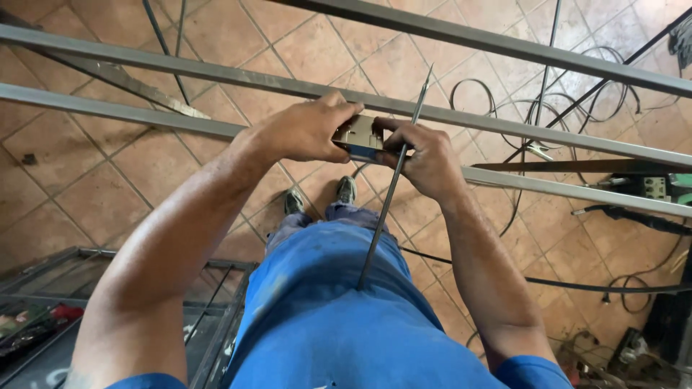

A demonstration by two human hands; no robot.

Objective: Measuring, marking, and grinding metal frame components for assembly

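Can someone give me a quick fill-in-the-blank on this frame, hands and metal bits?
1. Both hands, left hand and right hand, grip a small metal ____ against the steel bars.
2. A thin rod leans past the ____ hand.
3. The floor is covered in reddish ____.
4. The person wears ____ trousers.

Missing words: box; right; tiles; blue

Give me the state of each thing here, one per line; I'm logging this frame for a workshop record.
left hand: closed around the metal lock case, on its left end.
right hand: gripping the lock case's right end and pinning a thin steel rod.
metal lock case: held against the frame bar.
thin steel rod: upright, slightly tilted.
cables: loose, coiled on the floor.
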